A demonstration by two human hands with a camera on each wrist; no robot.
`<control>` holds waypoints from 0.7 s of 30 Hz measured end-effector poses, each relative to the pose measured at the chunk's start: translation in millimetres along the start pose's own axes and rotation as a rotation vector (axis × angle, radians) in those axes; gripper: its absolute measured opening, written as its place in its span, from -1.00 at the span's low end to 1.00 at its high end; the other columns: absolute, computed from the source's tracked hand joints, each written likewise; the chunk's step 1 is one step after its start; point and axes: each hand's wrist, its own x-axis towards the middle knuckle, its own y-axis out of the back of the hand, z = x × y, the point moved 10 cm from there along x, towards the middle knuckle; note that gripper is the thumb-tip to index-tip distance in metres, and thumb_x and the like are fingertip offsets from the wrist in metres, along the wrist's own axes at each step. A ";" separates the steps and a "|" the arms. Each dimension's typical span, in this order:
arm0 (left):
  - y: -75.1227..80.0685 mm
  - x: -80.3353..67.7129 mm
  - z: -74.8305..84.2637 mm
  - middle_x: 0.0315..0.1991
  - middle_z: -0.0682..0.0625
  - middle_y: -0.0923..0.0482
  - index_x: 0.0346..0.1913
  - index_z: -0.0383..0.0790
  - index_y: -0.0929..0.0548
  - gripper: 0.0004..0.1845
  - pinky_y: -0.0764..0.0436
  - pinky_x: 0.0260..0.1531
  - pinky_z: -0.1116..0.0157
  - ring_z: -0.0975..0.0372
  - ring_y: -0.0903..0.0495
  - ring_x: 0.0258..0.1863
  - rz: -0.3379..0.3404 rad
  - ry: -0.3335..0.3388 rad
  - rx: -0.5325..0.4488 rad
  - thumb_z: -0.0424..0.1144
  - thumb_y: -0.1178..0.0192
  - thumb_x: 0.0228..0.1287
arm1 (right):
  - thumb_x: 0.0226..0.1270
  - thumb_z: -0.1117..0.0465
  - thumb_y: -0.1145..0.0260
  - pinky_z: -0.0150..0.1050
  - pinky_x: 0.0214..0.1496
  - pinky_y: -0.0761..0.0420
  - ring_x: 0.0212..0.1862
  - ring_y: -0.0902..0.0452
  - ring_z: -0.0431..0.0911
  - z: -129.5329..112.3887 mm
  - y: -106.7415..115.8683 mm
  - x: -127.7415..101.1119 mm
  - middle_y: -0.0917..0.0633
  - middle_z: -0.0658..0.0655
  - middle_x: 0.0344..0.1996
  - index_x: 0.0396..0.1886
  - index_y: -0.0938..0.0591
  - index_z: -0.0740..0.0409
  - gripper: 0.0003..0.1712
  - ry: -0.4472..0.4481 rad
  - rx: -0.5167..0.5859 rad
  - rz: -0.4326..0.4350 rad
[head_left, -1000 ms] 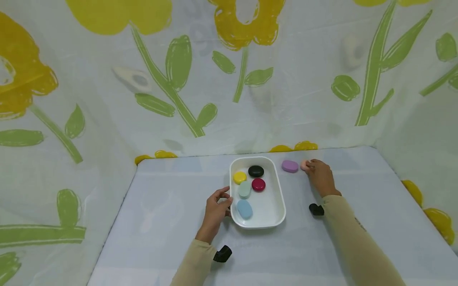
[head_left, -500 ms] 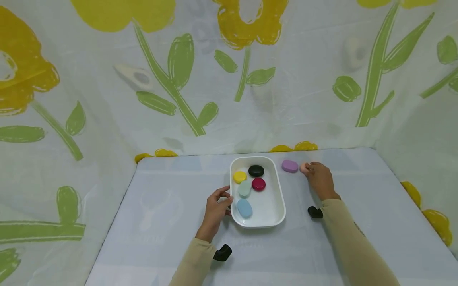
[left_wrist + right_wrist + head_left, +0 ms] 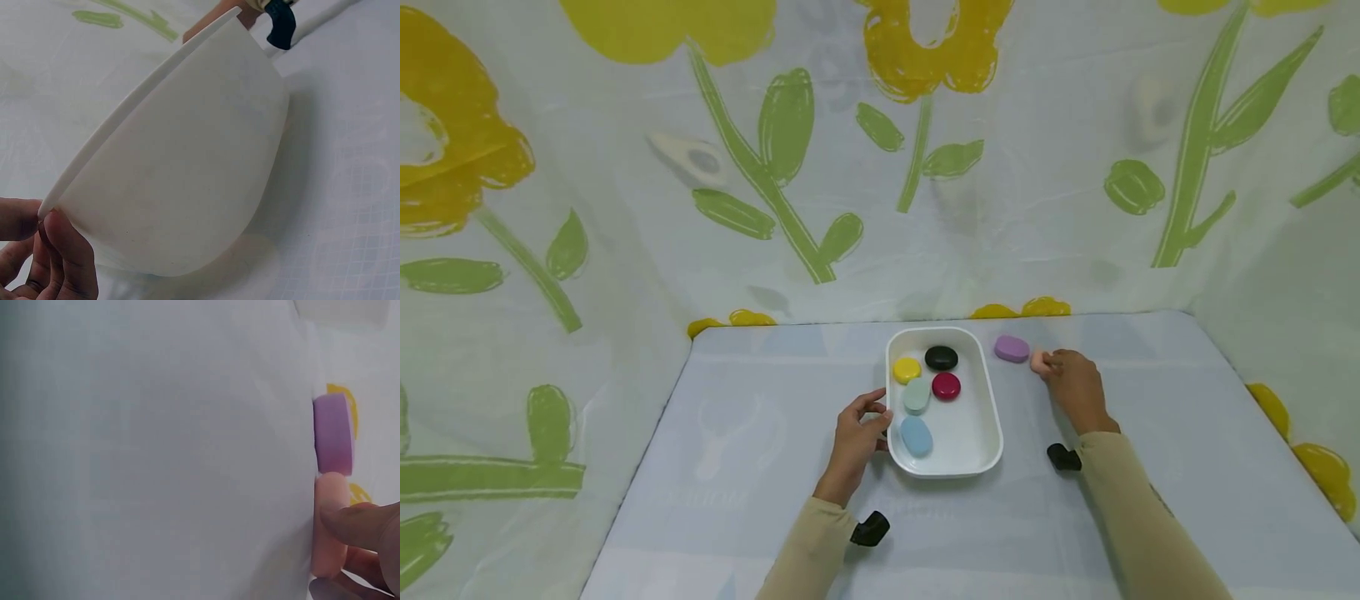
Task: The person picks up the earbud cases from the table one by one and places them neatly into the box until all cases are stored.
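Note:
My left hand (image 3: 854,442) pinches the left rim of a white plastic tub (image 3: 970,425); the left wrist view shows thumb and fingers on the edge of the tub wall (image 3: 175,162). Inside lie soap-like bars: yellow (image 3: 906,370), black (image 3: 941,358), dark red (image 3: 946,386), pale green (image 3: 916,396) and light blue (image 3: 916,437). Right of the tub, my right hand (image 3: 1077,390) holds a peach soap-like bar (image 3: 328,556) between thumb and fingers, low at the tabletop. A purple bar (image 3: 1012,348) lies just beyond it, left of the hand.
A pale cloth covers the table (image 3: 752,450). Behind it hangs a white sheet (image 3: 1037,233) printed with yellow flowers and green leaves, which also closes off both sides. Black camera mounts (image 3: 870,529) sit on the wrists.
My right hand has drawn the peach bar slightly toward me, while the purple bar stays in place. The left hand keeps its pinch on the tub, which has not moved.

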 end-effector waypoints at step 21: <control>-0.6 0.5 -1.8 0.00 -0.18 -0.53 0.41 -0.31 -0.57 -0.55 -0.67 -0.53 0.37 0.19 -0.56 -0.42 -0.002 0.009 -0.014 -0.43 -0.23 0.51 | 0.44 0.36 -0.45 0.15 0.04 -0.74 -0.13 -0.68 0.19 -28.9 5.8 -48.8 -0.73 0.47 0.06 0.22 -0.68 0.45 -0.58 0.086 0.202 -0.023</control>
